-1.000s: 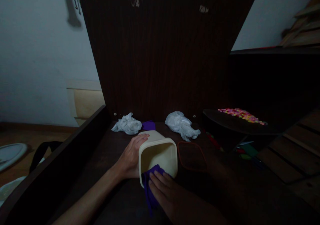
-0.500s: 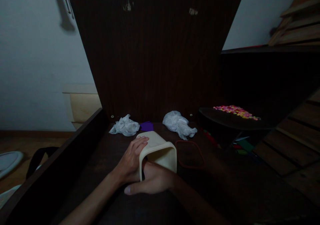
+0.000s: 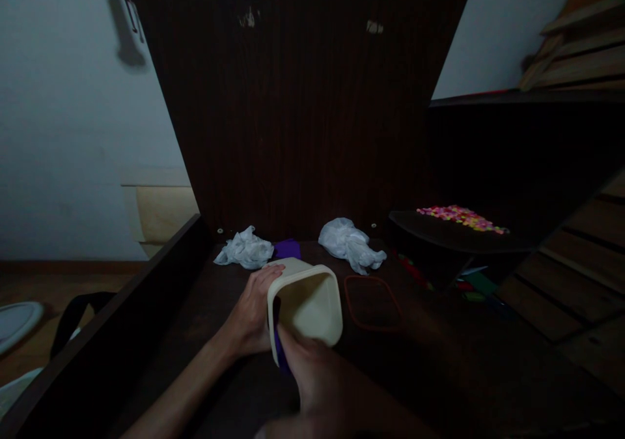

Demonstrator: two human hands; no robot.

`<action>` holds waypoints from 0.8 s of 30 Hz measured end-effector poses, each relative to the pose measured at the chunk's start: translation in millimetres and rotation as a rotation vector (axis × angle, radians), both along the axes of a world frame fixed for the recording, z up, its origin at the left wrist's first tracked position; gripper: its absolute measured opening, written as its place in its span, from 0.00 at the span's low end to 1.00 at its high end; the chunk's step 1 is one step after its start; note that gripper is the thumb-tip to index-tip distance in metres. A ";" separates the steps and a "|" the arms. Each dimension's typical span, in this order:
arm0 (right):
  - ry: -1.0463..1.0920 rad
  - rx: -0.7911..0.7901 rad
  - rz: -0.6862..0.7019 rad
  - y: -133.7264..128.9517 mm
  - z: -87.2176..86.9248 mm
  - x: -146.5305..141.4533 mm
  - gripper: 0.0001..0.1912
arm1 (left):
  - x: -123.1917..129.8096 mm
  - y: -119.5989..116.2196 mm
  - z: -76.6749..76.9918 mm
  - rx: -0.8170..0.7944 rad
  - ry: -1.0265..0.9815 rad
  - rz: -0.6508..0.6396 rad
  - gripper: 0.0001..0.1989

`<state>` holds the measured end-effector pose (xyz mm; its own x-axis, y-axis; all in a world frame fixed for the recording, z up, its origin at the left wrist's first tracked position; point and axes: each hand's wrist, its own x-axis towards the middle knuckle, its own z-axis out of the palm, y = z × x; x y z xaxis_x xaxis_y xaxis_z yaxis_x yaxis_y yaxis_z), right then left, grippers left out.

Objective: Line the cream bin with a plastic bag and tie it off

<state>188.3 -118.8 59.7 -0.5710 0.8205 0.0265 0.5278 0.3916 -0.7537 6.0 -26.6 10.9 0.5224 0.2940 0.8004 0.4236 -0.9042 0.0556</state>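
A cream container (image 3: 315, 302) lies tilted on the dark surface, its opening facing me. My left hand (image 3: 254, 305) is wrapped around its left side and holds it. My right hand (image 3: 312, 367), blurred, is at the lower left edge of the opening, its fingers closed on a purple cloth (image 3: 282, 351) that shows along the inner left wall and over the rim. Just right of the container lies a thin reddish-brown rounded frame (image 3: 374, 302).
Crumpled whitish plastic bags (image 3: 245, 248) (image 3: 349, 245) lie at the back, with a flat purple piece (image 3: 288, 249) between them. Small pink and yellow pieces (image 3: 461, 217) cover a dark corner shelf (image 3: 439, 236) at right. A raised edge (image 3: 146, 283) runs along the left.
My right hand has drawn back toward me, out of the container, and purple cloth now shows at the rim. The container's opening has turned more toward me.
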 end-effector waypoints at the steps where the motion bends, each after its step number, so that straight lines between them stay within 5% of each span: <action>1: -0.075 0.075 0.014 -5.6 -5.1 5.4 0.40 | -1.5 0.3 2.2 -0.003 -0.002 -0.003 0.48; 3: -0.219 0.220 0.088 -13.8 -13.8 18.2 0.33 | -3.3 0.3 6.6 -0.010 -0.006 -0.015 0.49; 7: -0.447 0.376 0.068 -22.0 -12.4 45.9 0.52 | -0.6 -2.8 15.5 -0.013 -0.015 -0.023 0.50; 10: -0.617 0.314 -0.042 -22.1 -2.6 54.9 0.59 | 3.1 -6.1 18.7 0.004 0.005 0.004 0.50; 14: -0.673 0.155 -0.021 -9.4 5.9 47.9 0.69 | 5.5 -8.6 16.8 0.019 0.033 0.019 0.50; 20: -0.887 0.220 0.178 29.7 0.3 23.8 0.67 | 6.5 -11.5 11.9 0.001 0.063 0.005 0.53; 24: -0.889 0.272 0.130 49.1 -18.1 8.8 0.61 | 6.7 -12.1 8.6 0.000 0.087 0.002 0.52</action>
